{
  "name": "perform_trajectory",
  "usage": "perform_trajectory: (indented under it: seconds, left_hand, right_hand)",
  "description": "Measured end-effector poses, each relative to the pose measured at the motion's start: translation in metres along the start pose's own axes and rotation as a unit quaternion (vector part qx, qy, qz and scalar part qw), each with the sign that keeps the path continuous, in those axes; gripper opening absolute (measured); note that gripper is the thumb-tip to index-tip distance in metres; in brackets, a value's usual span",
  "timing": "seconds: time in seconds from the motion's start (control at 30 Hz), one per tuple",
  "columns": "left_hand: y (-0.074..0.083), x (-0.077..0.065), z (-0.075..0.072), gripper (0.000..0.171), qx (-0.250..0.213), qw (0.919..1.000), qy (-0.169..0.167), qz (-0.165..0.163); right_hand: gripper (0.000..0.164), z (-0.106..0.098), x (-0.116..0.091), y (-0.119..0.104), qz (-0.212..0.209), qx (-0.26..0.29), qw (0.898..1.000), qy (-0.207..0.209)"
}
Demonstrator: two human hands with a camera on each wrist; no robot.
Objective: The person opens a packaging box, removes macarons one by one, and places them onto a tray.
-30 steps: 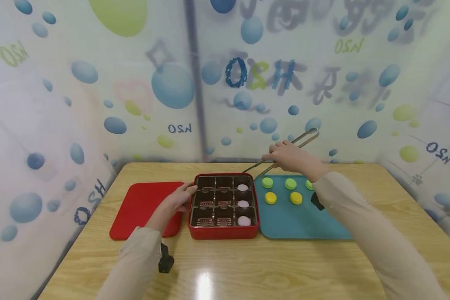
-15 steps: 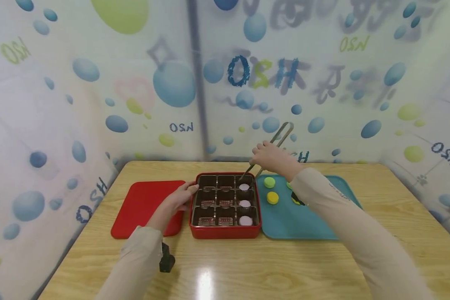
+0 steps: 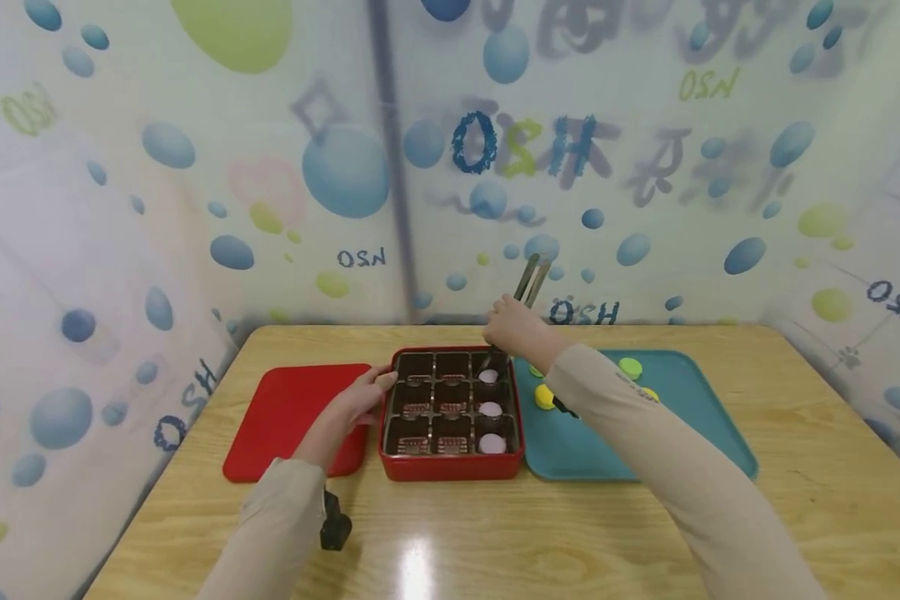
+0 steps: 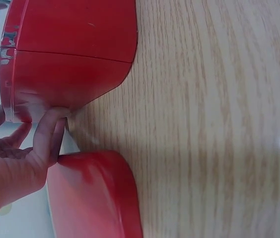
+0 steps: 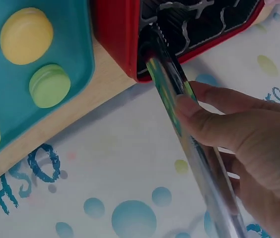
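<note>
My right hand [image 3: 520, 329] grips metal tongs [image 5: 179, 109], with the thumb on one side and fingers on the other. The tongs slant down into the back right compartment of a red tin box [image 3: 450, 468] with a dark divided insert. Pale lilac macarons [image 3: 492, 443] sit in the compartments of its right column; the other compartments hold none. In the head view the tong tips overlap the rearmost macaron [image 3: 488, 377]. My left hand [image 3: 356, 402] rests at the box's left side, its fingers [image 4: 48, 126] touching the wall in the left wrist view.
A teal tray [image 3: 720, 450] lies right of the box, bearing green macarons [image 5: 50, 87] and yellow macarons [image 5: 26, 35], partly hidden by my right arm. Left of the box lies a flat red lid [image 3: 292, 408]. A patterned curtain [image 3: 330, 100] stands behind the wooden table [image 3: 450, 550].
My right hand has moved left from above the tray toward the box's back right corner. The tongs have turned steeper, and their arms have come closer together. My left hand stays put.
</note>
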State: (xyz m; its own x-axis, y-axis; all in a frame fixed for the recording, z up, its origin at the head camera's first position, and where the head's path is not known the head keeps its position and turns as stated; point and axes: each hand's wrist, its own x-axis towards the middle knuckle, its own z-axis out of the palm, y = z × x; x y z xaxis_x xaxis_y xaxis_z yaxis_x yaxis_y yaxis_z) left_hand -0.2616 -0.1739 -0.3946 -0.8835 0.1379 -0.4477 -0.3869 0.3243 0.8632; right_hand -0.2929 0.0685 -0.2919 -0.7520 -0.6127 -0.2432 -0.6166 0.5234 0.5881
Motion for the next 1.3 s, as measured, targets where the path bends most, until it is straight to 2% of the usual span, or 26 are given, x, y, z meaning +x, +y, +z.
perform_trajectory:
  seconds: [0.2,0.5,0.7,1.03,1.3]
  left_hand:
    - [0.000,-0.002,-0.001,0.057,0.005,1.0000,0.001,-0.003]
    - [0.000,-0.001,-0.002,0.058,0.005,1.0000,-0.005,0.000]
    - [0.001,-0.003,-0.004,0.058,0.009,0.9999,-0.007,0.000]
    - [0.001,0.002,-0.003,0.059,0.007,0.9999,-0.008,0.001]
    - [-0.001,0.002,-0.001,0.059,0.006,0.9999,-0.009,-0.003]
  right_hand:
    - [0.011,0.006,-0.013,0.003,-0.015,-0.026,0.998,0.057]
    - [0.027,0.017,-0.034,0.017,-0.021,0.011,0.995,0.101]
    - [0.033,0.009,-0.053,0.028,-0.014,0.038,0.990,0.133]
    - [0.030,0.008,-0.085,0.040,0.001,0.075,0.991,0.113]
    - [0.028,0.013,-0.112,0.042,0.009,0.128,0.989,0.072]
